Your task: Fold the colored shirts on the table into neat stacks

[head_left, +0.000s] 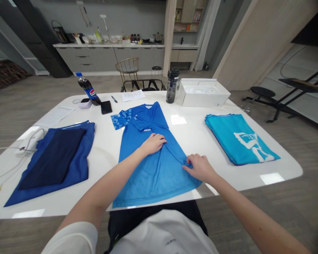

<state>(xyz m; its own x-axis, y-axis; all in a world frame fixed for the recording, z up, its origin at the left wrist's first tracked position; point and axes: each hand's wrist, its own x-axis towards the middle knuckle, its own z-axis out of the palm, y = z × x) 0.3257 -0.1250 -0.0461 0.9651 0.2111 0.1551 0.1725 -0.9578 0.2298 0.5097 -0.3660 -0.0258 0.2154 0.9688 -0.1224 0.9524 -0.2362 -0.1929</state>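
Observation:
A blue short-sleeved T-shirt point(148, 173) lies on the table in front of me, its hem towards me. The patterned left sleeve point(123, 119) is spread out, while the right side is gathered inward with creases. My left hand point(154, 144) rests palm down on the middle of the shirt, its fingers lying on the fabric. At the shirt's right edge, my right hand point(200, 167) pinches the cloth between thumb and fingers. A crease runs from one hand to the other.
Folded dark blue clothes point(55, 155) lie at left, and a folded turquoise garment point(241, 137) at right. Behind the shirt stand a cola bottle point(88, 88), a dark drink bottle point(172, 88) and a white box point(204, 93). A phone point(106, 107) and cables point(29, 150) are on the left.

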